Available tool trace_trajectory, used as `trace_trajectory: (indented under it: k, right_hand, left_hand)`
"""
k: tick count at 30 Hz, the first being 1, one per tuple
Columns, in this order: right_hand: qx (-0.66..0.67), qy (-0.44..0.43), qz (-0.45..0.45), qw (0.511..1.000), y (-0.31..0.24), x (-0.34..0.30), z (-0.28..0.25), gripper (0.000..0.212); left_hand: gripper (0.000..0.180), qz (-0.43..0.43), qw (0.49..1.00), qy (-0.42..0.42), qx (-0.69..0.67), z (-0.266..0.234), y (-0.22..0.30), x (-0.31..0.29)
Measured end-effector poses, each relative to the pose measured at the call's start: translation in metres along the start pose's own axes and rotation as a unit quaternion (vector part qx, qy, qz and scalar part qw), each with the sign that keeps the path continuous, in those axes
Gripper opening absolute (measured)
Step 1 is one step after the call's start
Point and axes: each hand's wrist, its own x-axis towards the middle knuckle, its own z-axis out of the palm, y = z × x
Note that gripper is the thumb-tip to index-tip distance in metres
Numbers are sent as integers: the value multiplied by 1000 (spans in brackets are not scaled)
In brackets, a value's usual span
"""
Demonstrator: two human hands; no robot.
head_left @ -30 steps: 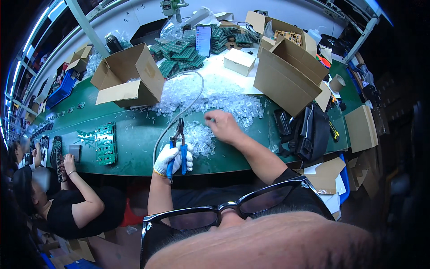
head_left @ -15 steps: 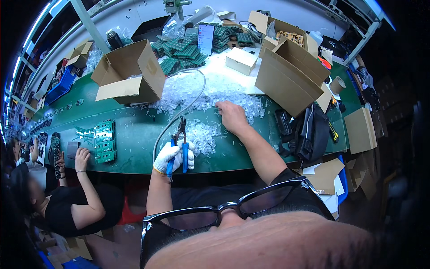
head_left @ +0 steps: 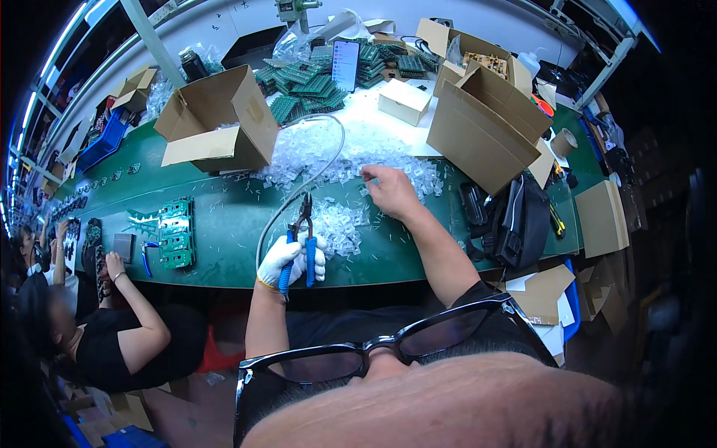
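The left hand (head_left: 293,257), in a white glove, is closed round the blue handles of a pair of cutting pliers (head_left: 300,240), whose dark nose points away from the person over a small heap of clear plastic pieces (head_left: 336,224) on the green counter (head_left: 224,261); a grey hose (head_left: 314,168) runs from the tool up across the counter toward the back. The right hand (head_left: 390,191), bare, reaches forward into the larger spread of clear plastic pieces (head_left: 351,153), its fingertips (head_left: 367,175) pinched together on or just above one piece; whether it has one firmly held is too small to tell. Judging from this, the step in hand is the fetching of a fresh piece for trimming, with the cutter held ready; the next move calls for a clean pinch of a single piece out of the tangle, then bringing it across to the nose of the pliers, which lies near, to the left and closer to the body. An open cardboard box (head_left: 216,123) stands to the left of the spread, another (head_left: 485,123) to the right, with stacked green circuit boards (head_left: 306,86) behind; at the far left a co-worker's hand (head_left: 113,263) rests beside more green boards (head_left: 175,233).
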Motion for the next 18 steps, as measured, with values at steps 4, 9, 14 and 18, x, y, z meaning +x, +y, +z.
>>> trace_trajectory:
  k: [4,9,14,18]
  right_hand:
    - [-127,-86,-47,987,-1,-6,5,23]
    - [-101,-63,-44,992,-4,-7,7,25]
    - [213,-127,69,966,4,-4,9,23]
    - [530,-228,214,788,-1,-5,11,18]
  left_hand:
    - [73,-8,1000,1,2,0,1,1]
    - [72,-4,1000,4,15,4,3,-1]
    - [74,-6,1000,4,8,3,0,2]
    - [75,-21,1000,-15,13,0,2,4]
